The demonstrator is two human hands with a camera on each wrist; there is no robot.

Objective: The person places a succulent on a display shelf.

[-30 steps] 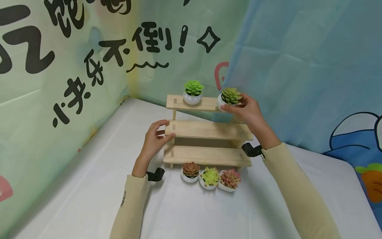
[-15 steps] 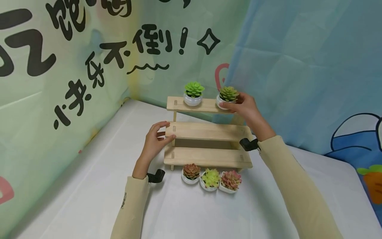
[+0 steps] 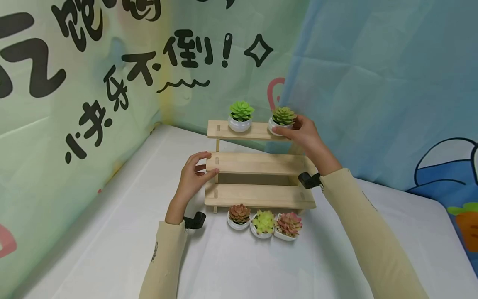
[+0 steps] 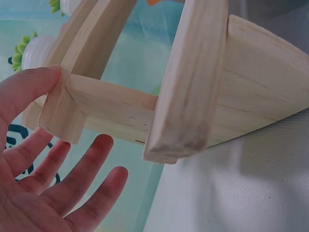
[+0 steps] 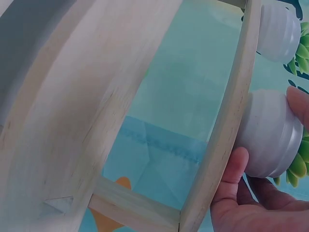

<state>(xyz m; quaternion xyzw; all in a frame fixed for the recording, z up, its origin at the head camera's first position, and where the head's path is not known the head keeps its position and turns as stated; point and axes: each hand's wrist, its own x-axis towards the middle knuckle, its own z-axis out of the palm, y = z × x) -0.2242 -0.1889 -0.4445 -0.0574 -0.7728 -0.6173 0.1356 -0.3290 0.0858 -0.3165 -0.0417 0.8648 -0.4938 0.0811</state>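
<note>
A three-tier wooden display stand [image 3: 261, 162] stands on the table. My right hand [image 3: 309, 135] holds a potted succulent [image 3: 282, 118] by its white pot, at the right part of the top tier. In the right wrist view, this white pot [image 5: 268, 133] is right at the tier's surface, with thumb and fingers around it. My left hand [image 3: 192, 177] grips the left end of the middle tier, its thumb on one face and fingers beyond the edge, some of them spread free in the left wrist view. A bright green succulent [image 3: 240, 116] sits on the top tier's left part.
In front of the stand, a reddish-brown succulent [image 3: 239, 216], a yellow-green succulent [image 3: 263, 224] and a pink succulent [image 3: 288, 226] stand in white pots on the white-covered table [image 3: 239, 265]. Printed cloth backdrops [image 3: 373, 91] rise behind and to the left.
My right hand has shifted a little to the left along the top tier with the potted succulent, which now stands more upright. The left hand keeps its place on the stand.
</note>
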